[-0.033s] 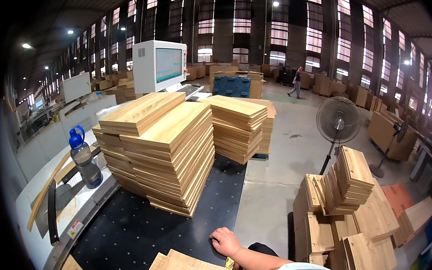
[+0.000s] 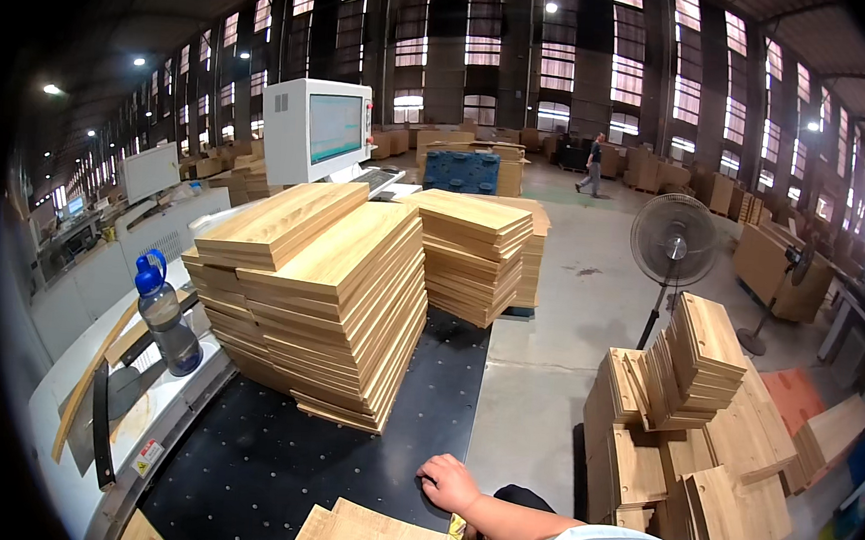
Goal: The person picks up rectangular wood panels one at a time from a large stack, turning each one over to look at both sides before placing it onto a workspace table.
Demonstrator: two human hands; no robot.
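Note:
My right hand (image 2: 449, 484) rests on the right edge of the black perforated table (image 2: 298, 471), its fingers loosely bent and holding nothing. Close to it, light wood-grain boards (image 2: 369, 538) lie at the lower edge, in front of my body. Of my left hand only a sliver seems to show at the bottom left, beside another board (image 2: 139, 531); its fingers are hidden. Further up the table stands a tall stack of wood-grain boards (image 2: 349, 314). A second stack (image 2: 468, 262) sits behind it, to the right.
On the white ledge at left stand a blue-capped bottle (image 2: 170, 327) and a dark strip (image 2: 101, 427). A monitor (image 2: 317, 132) is behind the stacks. On the right are a standing fan (image 2: 672, 242) and piled boards (image 2: 639, 470). A person (image 2: 593, 166) walks far off.

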